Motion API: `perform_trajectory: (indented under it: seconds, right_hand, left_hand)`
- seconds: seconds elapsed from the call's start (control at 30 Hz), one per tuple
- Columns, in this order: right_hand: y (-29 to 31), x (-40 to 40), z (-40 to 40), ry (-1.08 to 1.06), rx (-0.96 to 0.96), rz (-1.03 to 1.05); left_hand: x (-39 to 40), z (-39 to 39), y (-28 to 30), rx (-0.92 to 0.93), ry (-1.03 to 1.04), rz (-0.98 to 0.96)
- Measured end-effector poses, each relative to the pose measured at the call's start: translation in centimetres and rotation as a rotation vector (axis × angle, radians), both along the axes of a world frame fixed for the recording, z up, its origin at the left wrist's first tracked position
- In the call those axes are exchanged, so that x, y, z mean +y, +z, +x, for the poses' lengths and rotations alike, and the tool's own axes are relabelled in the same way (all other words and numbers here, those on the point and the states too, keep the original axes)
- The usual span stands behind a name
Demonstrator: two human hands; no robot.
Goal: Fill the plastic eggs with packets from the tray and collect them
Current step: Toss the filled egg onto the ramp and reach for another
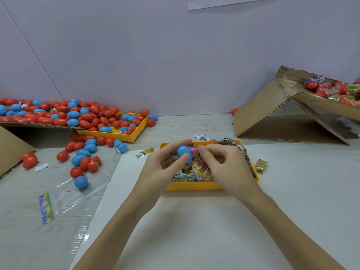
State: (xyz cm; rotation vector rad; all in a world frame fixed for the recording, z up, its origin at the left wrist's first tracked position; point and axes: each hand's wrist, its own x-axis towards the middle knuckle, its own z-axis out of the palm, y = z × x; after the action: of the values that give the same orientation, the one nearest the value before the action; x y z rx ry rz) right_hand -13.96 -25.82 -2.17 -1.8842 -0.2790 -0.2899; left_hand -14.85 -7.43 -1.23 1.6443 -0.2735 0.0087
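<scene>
My left hand (165, 162) grips a blue plastic egg half (184, 152) between thumb and fingers, just above the yellow tray (194, 185). Against the egg's open side, my right hand (222, 162) pinches a pink packet (195, 154). The tray holds several colourful packets (187, 177), partly hidden under both hands. Whether the packet's end is inside the egg I cannot tell.
Loose red and blue eggs (83, 152) lie scattered at the left, with a second yellow tray (124, 136) of eggs behind them. A cardboard box (272, 114) with filled eggs leans at the right. Clear plastic bags (78, 195) lie front left; stray packets (261, 165) sit beside the tray.
</scene>
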Motion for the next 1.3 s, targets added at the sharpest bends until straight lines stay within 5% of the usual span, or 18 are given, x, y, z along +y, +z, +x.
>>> perform_trajectory:
  seconds: [0.3, 0.63, 0.87, 1.13, 1.3]
  right_hand:
    - [0.2, 0.2, -0.3, 0.017, 0.044, -0.043]
    - [1.3, 0.1, -0.7, 0.189, 0.44, 0.534]
    - [1.4, 0.0, -0.7, 0.22, 0.474, 0.566]
    - [2.0, -0.2, -0.9, 0.315, 0.585, 0.674]
    - [2.4, -0.4, -1.0, 0.421, 0.709, 0.77]
  left_hand:
    - [0.0, 0.0, 0.1, 0.049, -0.019, -0.086]
    - [0.1, 0.1, 0.2, -0.159, 0.042, 0.001]
    - [0.2, 0.1, 0.0, -0.167, 0.004, -0.034]
    - [-0.3, 0.2, -0.9, -0.548, 0.179, 0.195]
    - [-1.0, -0.2, -1.2, -0.592, 0.201, 0.216]
